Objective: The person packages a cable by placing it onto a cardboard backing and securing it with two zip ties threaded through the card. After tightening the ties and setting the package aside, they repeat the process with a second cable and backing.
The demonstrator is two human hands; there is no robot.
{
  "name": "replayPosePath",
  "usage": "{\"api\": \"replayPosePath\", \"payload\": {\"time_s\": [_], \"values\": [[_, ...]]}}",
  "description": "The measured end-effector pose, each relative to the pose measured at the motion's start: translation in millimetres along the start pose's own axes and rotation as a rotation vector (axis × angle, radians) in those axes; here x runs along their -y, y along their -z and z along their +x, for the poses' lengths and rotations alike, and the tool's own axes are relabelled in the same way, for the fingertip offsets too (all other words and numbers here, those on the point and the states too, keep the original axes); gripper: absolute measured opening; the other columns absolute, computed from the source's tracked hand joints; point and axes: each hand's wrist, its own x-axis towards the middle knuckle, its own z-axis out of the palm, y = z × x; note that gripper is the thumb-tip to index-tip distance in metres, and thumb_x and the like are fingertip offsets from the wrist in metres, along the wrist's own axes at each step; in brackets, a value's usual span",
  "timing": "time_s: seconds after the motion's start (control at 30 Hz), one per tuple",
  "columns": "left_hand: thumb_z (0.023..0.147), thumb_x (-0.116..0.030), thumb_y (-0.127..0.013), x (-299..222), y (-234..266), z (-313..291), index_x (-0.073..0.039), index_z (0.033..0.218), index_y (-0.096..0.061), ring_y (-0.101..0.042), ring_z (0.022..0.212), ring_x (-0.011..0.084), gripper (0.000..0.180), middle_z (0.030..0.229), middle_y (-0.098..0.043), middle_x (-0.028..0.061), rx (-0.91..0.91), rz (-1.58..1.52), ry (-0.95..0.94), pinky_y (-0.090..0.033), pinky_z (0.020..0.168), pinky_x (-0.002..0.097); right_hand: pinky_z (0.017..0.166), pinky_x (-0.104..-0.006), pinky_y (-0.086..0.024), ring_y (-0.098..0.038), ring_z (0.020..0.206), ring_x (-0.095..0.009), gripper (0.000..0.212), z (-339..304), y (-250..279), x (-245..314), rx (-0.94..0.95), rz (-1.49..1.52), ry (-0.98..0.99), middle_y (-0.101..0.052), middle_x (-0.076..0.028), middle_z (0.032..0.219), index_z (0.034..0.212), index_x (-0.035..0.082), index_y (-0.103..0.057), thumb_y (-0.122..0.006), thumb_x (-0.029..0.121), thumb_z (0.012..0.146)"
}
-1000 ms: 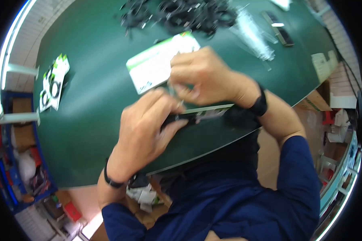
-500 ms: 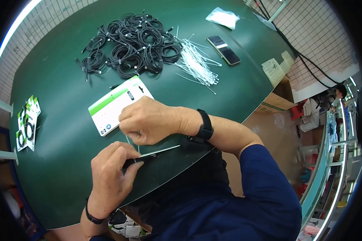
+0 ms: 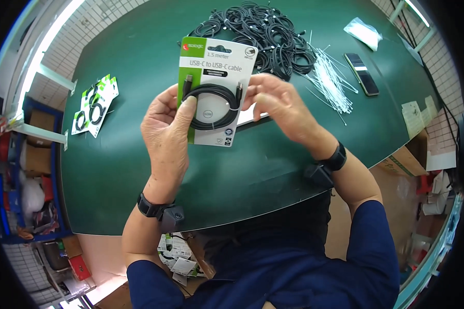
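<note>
Green tabletop fills most of view; curved near edge at 6 o'clock from the card, toward the person's body. Big heap of black cables at 1 o'clock. Left hand at 8 o'clock: pinched on the card, thumb in front across the coil's left side, fingers behind. Right hand at 3 o'clock: loose, fingers half curled, nothing seen gripped; fingertips by the card's right edge, contact can't tell.

Card is up off the table, printed face to camera, black cable coil on its front. Change: half a second ago it was edge-on, low, right hand at a white strip; now raised, face showing. White tie loops the coil's right side, so fastening there looks done, my judgement.

Loaded cards at 9 o'clock, well apart. Loose white ties at 3, phone farther out same way, plastic bag at 2.

Room to move: widest toward 6 and 7 o'clock; tightest at 4, where a white flat item sits partly hidden behind card.
</note>
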Motion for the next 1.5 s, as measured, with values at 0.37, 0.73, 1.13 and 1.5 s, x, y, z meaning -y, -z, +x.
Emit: {"api": "replayPosePath", "payload": {"time_s": [0.37, 0.73, 1.13, 1.5], "values": [[0.096, -0.009, -0.077, 29, 1, -5, 0.005, 0.129, -0.064, -0.068, 0.106, 0.0143, 0.038, 0.115, -0.073, 0.0104, 0.362, -0.371, 0.313, -0.054, 0.101, 0.0308, 0.092, -0.0333, -0.058, -0.069, 0.107, -0.014, 0.039, -7, 7, 0, 0.112, -0.277, 0.000, -0.075, -0.008, 0.119, 0.130, -0.001, -0.069, -0.075, 0.021, 0.099], [0.098, -0.004, -0.073, 37, -12, -19, -0.001, 0.131, -0.068, -0.067, 0.108, 0.0158, 0.034, 0.121, -0.068, 0.0061, 0.265, 0.120, -0.084, -0.054, 0.100, 0.0310, 0.093, -0.0310, -0.059, -0.069, 0.107, -0.014, 0.045, -7, -10, -4, 0.111, -0.365, -0.129, -0.073, -0.008, 0.122, 0.134, -0.002, -0.065, -0.078, 0.018, 0.096], [0.092, -0.007, -0.081, 51, -8, -18, -0.007, 0.116, -0.076, -0.068, 0.100, 0.0178, 0.024, 0.111, -0.066, 0.0076, 0.289, 0.403, -0.295, -0.056, 0.088, 0.0313, 0.092, -0.0317, -0.059, -0.069, 0.108, -0.015, 0.048, -5, -10, -3, 0.182, -0.485, -0.086, -0.073, -0.010, 0.121, 0.135, -0.003, -0.064, -0.078, 0.023, 0.098], [0.097, -0.008, -0.076, 50, -16, -27, -0.005, 0.118, -0.075, -0.069, 0.101, 0.0182, 0.021, 0.113, -0.069, 0.0088, 0.194, 0.272, -0.305, -0.057, 0.088, 0.0311, 0.089, -0.0300, -0.059, -0.069, 0.104, -0.014, 0.043, -8, -9, -2, 0.115, -0.475, -0.073, -0.073, -0.010, 0.119, 0.132, -0.004, -0.063, -0.072, 0.026, 0.103]]}}
